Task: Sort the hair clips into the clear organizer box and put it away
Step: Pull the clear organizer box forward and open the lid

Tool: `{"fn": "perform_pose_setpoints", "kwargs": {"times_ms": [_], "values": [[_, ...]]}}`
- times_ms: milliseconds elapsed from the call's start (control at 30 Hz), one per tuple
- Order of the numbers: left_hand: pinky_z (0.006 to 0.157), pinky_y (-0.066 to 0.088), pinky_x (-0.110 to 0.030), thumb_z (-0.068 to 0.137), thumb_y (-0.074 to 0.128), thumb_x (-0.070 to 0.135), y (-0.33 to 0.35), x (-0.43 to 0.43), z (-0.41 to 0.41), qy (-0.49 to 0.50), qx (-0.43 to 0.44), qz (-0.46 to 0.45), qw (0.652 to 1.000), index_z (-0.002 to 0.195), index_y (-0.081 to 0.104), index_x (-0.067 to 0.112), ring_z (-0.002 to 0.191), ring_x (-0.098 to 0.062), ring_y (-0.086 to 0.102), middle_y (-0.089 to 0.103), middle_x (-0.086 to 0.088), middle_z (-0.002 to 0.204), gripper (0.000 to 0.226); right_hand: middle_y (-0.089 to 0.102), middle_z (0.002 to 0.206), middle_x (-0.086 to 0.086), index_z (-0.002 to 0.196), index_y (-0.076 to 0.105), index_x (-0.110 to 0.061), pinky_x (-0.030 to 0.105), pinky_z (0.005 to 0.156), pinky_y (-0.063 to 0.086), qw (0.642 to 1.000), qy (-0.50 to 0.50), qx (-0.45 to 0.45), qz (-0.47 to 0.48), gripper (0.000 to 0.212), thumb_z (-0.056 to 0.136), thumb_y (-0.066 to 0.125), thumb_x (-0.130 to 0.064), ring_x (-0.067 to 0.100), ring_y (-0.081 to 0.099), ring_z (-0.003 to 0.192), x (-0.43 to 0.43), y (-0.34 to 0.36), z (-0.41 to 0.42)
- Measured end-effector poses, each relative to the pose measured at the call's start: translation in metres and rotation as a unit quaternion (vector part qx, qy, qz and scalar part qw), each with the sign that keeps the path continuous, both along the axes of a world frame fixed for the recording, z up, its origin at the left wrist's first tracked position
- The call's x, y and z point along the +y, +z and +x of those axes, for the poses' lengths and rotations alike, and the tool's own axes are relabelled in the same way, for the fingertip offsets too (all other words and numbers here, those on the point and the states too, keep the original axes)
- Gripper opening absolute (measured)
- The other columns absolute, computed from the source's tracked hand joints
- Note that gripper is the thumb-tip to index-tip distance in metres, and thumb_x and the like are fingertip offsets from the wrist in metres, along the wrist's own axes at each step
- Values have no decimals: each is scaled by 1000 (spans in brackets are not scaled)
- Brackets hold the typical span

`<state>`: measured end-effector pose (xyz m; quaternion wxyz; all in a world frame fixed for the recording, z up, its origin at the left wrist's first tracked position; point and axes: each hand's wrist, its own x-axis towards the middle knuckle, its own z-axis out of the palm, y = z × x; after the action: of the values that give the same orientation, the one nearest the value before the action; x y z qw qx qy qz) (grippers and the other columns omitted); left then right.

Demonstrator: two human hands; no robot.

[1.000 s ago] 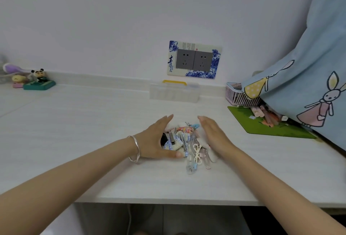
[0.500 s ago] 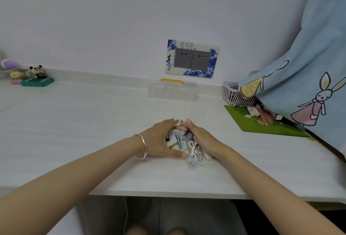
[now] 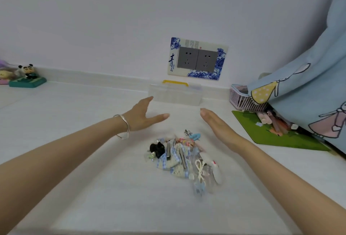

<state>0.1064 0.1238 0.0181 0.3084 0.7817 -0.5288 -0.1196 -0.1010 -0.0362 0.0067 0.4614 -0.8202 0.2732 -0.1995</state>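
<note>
My left hand (image 3: 144,116): spread, fingers straight and close together, thumb stretched out to the right; it holds nothing.
Left hand's place: beyond the pile, fingertips at the near left corner of the box; I cannot tell whether they touch it.
My right hand (image 3: 215,124): flat and seen edge-on, fingers straight and pressed side by side, palm turned toward my left hand; it holds nothing.
Right hand's place: to the right of the pile and past it, fingertips near the right end of the box but apart from it.
Hair clips (image 3: 183,156): heaped in one loose pile on the surface (image 3: 65,107), nearer to me than both hands, touched by neither.
In the pile: a black clip (image 3: 157,148) on the left, a light-blue clip (image 3: 194,136) at the far edge, checked fabric ones in the middle.
Clear organizer box (image 3: 176,95): closed, on the surface against the wall, well apart from the pile, yellow handle (image 3: 175,82) on top.
Bracelet (image 3: 123,128): silver, on my left wrist.
Wall: a double socket (image 3: 197,58) in a blue-flowered frame above the box.
Right side: a pink basket (image 3: 241,98), a green mat (image 3: 277,135), and a blue rabbit-print cloth (image 3: 309,84) hanging over both.
Far left: a panda figure (image 3: 27,69) on a green base.
</note>
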Motion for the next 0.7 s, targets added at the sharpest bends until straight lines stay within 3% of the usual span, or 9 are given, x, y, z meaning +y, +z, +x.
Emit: {"fn": "perform_pose_setpoints", "kwargs": {"times_ms": [133,267,367,500,700], "values": [[115,14,-36,77,53,60,1,-39,41,72,62,-24,995,147,-1,11,144,-22,10,2,-6,157,101,8,158,-10,146,19,-32,30,111,13,999,-27,-21,-1,62,91,34,-57,12,11,144,-42,3,38],[115,13,-35,75,60,56,0,-83,76,107,96,-47,988,146,-2,10,144,-21,9,2,-7,157,105,3,159,-8,146,12,-38,45,118,13,997,-62,-36,14,83,75,41,-70,16,9,146,-84,7,79],[113,14,-31,73,66,51,-6,-111,91,107,104,-49,988,146,-4,10,144,-21,9,3,-7,157,110,6,159,-5,146,9,-40,42,116,14,997,-65,-41,29,90,71,46,-72,17,10,145,-107,5,104],[114,20,-33,68,69,54,-12,-134,110,108,152,-69,980,146,-5,15,142,-22,19,15,-7,155,114,12,158,-1,146,8,-38,37,112,21,995,-73,-48,41,77,84,50,-58,21,18,144,-126,0,123],[109,24,-32,73,63,56,-11,-143,118,113,155,-98,976,146,4,18,140,-22,25,16,-3,155,102,17,157,-4,146,16,-33,35,110,24,993,-90,-59,41,70,87,47,-55,21,22,142,-132,4,128]]}}
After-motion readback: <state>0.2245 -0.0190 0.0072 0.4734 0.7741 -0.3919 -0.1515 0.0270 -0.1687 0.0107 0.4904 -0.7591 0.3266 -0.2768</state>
